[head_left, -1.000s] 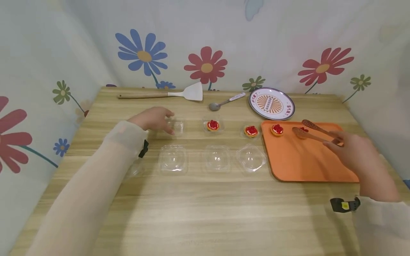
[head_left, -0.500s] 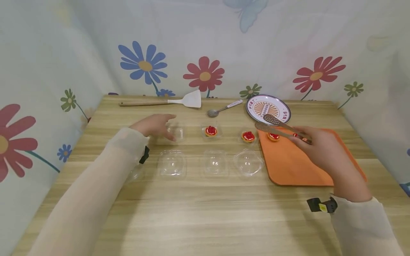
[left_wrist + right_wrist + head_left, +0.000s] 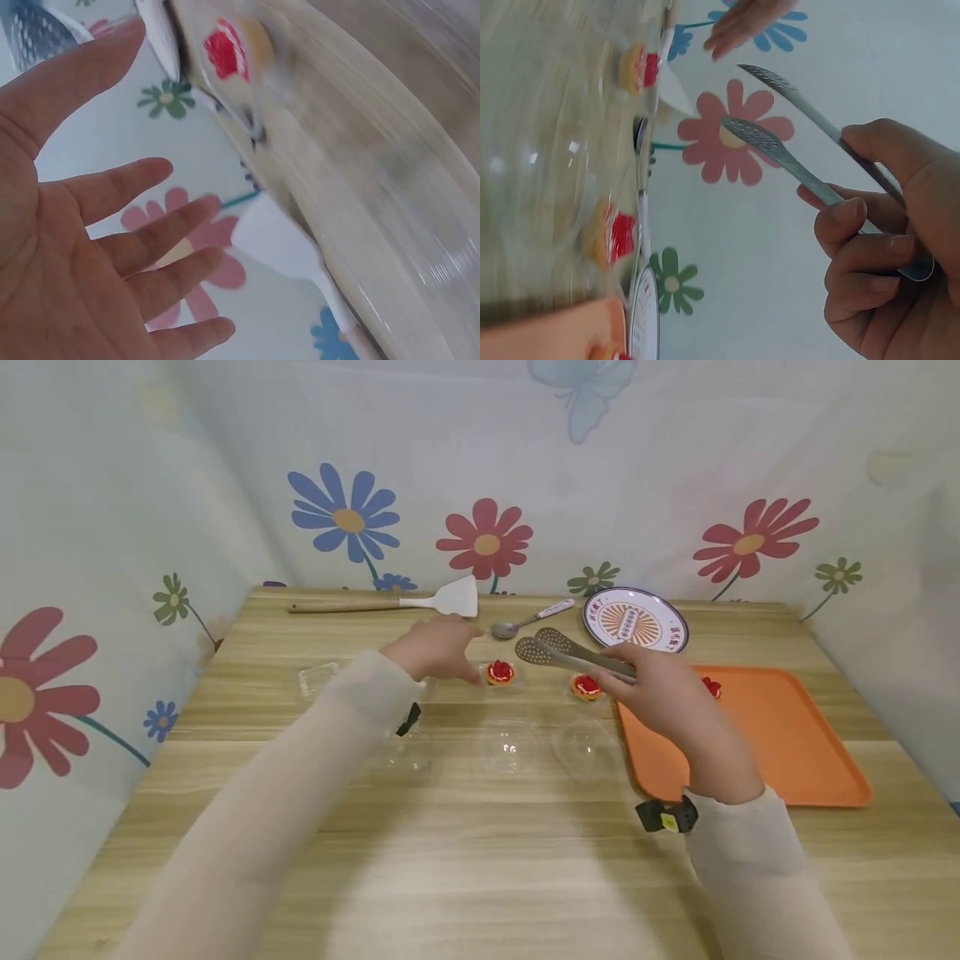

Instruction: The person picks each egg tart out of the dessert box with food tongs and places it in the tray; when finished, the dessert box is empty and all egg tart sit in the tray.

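Observation:
My right hand (image 3: 667, 710) grips metal tongs (image 3: 810, 161); their perforated tips are apart with nothing between them. The tongs hang over the table, between two red-topped tarts and the spoon. My left hand (image 3: 437, 649) is spread, palm visible and holding nothing in the left wrist view (image 3: 97, 247). Its fingertips are just left of one tart (image 3: 500, 672), which sits in a clear plastic box. A second tart (image 3: 586, 686), also in a clear box, lies beneath the tongs. One more tart (image 3: 712, 687) shows on the orange tray (image 3: 795, 760), partly behind my right hand.
Clear domed lids (image 3: 508, 746) extend toward me from the boxes. A clear box (image 3: 318, 678) stands at left. Along the back lie a white spatula (image 3: 453, 597), a spoon (image 3: 505, 630) and a patterned plate (image 3: 667, 620). A curtain (image 3: 420, 435) hangs behind the table.
My left hand has moved right from the left-middle box toward the nearer tart. The tongs in my right hand have swung left from above the tray.

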`<state>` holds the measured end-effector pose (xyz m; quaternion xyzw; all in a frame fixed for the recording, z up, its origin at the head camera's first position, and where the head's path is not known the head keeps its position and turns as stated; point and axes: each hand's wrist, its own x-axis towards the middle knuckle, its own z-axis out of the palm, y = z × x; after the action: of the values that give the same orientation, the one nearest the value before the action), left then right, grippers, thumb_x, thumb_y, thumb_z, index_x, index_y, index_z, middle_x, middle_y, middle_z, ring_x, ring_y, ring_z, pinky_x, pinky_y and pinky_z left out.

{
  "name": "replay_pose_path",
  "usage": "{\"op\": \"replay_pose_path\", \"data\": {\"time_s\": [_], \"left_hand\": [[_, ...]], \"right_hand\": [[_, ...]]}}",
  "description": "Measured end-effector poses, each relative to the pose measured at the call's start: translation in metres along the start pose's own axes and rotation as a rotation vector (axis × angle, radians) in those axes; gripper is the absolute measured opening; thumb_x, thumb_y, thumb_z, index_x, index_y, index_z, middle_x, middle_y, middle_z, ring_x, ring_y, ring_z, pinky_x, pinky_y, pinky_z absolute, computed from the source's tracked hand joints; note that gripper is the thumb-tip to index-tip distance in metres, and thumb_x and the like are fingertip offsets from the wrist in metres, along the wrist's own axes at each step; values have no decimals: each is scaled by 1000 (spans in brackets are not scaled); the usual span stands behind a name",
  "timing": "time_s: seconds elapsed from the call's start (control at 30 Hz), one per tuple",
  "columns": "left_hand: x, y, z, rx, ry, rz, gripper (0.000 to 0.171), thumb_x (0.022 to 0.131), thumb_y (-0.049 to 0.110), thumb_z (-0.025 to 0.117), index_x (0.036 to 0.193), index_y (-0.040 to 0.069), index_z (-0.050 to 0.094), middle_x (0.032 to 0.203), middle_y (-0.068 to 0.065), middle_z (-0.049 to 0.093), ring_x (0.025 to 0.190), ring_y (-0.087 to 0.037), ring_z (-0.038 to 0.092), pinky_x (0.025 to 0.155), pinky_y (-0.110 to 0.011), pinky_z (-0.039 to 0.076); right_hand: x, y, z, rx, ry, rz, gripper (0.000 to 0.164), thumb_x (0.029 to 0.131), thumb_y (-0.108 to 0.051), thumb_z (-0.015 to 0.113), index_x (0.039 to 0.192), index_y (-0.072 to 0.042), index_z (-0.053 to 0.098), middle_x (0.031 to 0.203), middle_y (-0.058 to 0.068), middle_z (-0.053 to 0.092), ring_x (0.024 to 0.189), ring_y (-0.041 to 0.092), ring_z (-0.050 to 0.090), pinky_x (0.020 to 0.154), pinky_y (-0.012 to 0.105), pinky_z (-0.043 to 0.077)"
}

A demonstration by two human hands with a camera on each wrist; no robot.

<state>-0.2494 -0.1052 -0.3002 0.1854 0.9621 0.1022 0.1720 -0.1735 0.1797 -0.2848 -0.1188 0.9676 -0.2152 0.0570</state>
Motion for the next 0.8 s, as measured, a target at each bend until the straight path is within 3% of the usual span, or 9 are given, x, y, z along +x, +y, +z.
{"op": "replay_pose_path", "data": {"time_s": [0.17,0.27,0.47,0.8], "left_hand": [[15,12,6,-57,-19,3,77,84,30,79,148,6,45,150,-11,47,137,-30,43,111,-47,35],[21,14,12,-72,-12,0,74,82,28,81,145,4,49,146,-11,51,132,-29,48,109,-45,39],[26,15,23,-30,26,-16,73,79,29,82,141,4,54,142,-11,54,127,-28,51,103,-45,44],[33,19,27,4,22,-65,68,80,35,82,136,5,57,137,-9,58,121,-27,57,95,-47,50]], "right_hand": [[7,-10,10,-24,25,-47,53,93,-45,67,128,-6,65,102,11,72,90,27,64,79,46,51],[13,-15,17,-40,30,-63,49,93,-40,68,126,-5,66,105,12,72,93,27,66,83,48,52],[24,-27,29,-48,20,-52,39,92,-36,71,118,-6,70,102,8,73,88,24,65,80,45,51],[33,-38,45,-107,20,20,36,92,-38,71,110,-7,73,93,6,70,81,25,60,74,41,49]]}}
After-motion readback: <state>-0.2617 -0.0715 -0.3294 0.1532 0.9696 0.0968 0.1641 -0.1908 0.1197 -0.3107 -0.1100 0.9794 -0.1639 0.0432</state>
